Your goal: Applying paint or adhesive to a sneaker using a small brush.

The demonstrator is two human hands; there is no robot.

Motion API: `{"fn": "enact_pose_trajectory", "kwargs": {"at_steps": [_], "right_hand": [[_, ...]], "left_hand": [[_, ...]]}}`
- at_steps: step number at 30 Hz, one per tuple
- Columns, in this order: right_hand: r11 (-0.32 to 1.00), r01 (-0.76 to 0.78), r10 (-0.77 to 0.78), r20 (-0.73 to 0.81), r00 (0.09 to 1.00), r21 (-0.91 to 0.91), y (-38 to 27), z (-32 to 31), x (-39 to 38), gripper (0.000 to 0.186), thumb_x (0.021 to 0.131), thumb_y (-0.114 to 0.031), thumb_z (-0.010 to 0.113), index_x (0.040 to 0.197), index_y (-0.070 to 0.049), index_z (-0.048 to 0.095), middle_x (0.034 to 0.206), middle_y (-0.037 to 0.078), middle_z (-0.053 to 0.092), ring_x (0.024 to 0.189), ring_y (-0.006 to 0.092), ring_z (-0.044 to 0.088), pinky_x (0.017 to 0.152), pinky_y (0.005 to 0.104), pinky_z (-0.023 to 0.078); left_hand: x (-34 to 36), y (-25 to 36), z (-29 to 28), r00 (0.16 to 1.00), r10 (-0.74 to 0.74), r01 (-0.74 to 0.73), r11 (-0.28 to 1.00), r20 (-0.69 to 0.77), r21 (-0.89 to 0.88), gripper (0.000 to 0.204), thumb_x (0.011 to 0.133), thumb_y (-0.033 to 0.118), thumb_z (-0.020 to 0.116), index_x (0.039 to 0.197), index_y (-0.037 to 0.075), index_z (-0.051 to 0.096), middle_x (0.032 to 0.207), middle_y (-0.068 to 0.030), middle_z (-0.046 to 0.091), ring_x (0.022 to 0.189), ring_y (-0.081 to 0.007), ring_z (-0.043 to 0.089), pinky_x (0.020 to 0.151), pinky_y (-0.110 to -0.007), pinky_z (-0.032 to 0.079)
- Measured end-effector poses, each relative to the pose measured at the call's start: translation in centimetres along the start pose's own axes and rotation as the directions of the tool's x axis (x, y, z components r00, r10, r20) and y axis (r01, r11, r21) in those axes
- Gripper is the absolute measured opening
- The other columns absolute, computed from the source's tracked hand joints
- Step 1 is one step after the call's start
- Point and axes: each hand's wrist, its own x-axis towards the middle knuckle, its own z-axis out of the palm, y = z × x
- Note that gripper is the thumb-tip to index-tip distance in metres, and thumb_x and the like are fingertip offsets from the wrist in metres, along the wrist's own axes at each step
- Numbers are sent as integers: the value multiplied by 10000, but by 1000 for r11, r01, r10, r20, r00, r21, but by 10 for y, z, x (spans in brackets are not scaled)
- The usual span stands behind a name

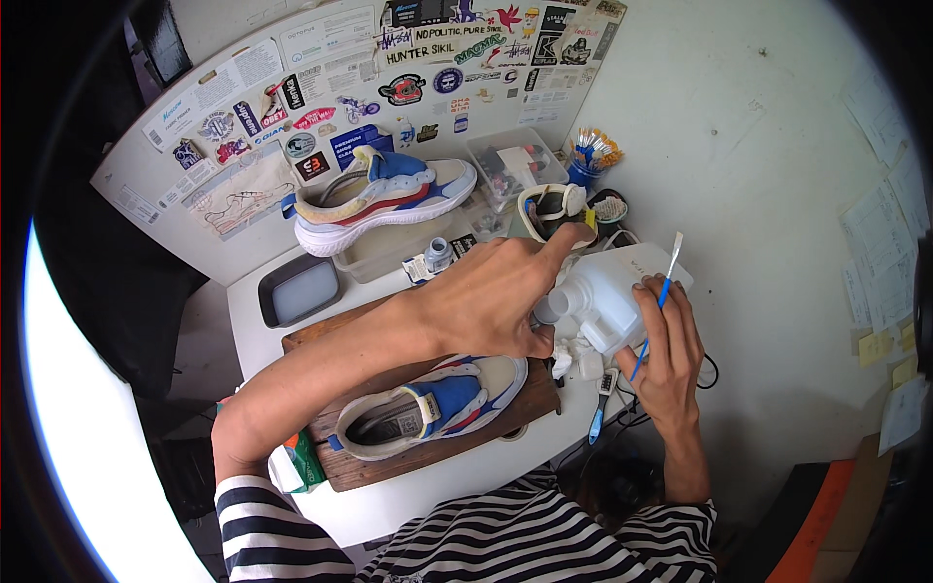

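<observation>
My right hand [669, 340] grips a translucent white plastic jug [627, 277], tilted with its neck toward my left hand. A slim blue-handled paintbrush [665, 291], pale bristles up, is also held between its fingers. My left hand [496, 296] reaches across to the jug's mouth, thumb and fingers curled round a small pale cylindrical piece [552, 307]; whether it is a cap or a cup I cannot tell. Below that forearm, a blue, cream and red sneaker [428, 413] lies without laces on a dark wooden board [350, 471].
A similar sneaker [389, 209] rests on a clear plastic box at the back. Around stand a dark tray [299, 291] with liquid, a small open bottle [437, 255], a cup of brushes [583, 170] and a cream round container [544, 209]. A blue-handled scrub brush [603, 403] lies at the right edge.
</observation>
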Motion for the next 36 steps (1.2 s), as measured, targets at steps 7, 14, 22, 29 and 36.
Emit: {"fn": "enact_pose_trajectory", "kwargs": {"at_steps": [7, 14, 22, 29, 36], "right_hand": [[921, -286, 280, 63, 958, 264, -1, 15, -11, 814, 677, -29, 907, 1403, 34, 546, 1255, 231, 639, 1156, 452, 645, 960, 500, 570], [697, -508, 561, 56, 826, 506, 9, 57, -28, 762, 757, -63, 920, 1403, 52, 532, 1260, 232, 643, 1141, 359, 691, 939, 444, 591], [510, -586, 710, 77, 700, 629, 14, 107, -45, 782, 760, -82, 935, 1404, 70, 519, 1285, 225, 640, 1178, 309, 681, 982, 450, 607], [429, -620, 754, 117, 647, 657, 10, 132, -55, 760, 762, -79, 934, 1386, 63, 525, 1298, 210, 624, 1199, 299, 660, 1001, 458, 602], [404, -617, 764, 122, 633, 675, 12, 144, -59, 763, 779, -77, 926, 1397, 62, 500, 1301, 209, 615, 1206, 305, 652, 1015, 468, 599]], "left_hand": [[-8, -4, -2, 998, -55, 55, 998, 15, -20, 926, 667, 83, 852, 1450, -57, 377, 772, -282, 683, 813, -513, 704, 706, -543, 562], [-25, -25, 3, 980, -189, 187, 981, 58, 44, 998, 675, 110, 849, 1542, 44, 359, 1003, -208, 721, 882, -424, 733, 824, -484, 598], [-62, -69, 25, 960, -271, 270, 962, 64, 33, 1005, 670, 135, 843, 1549, 91, 357, 1073, -211, 722, 876, -418, 738, 823, -491, 596], [-90, -102, 41, 916, -386, 388, 921, 107, 3, 995, 704, 120, 829, 1564, 114, 329, 1112, -217, 712, 847, -414, 741, 812, -497, 605], [-108, -124, 51, 903, -424, 421, 906, 74, 50, 985, 706, 102, 814, 1561, 98, 325, 1105, -206, 702, 869, -433, 709, 824, -499, 597]]}}
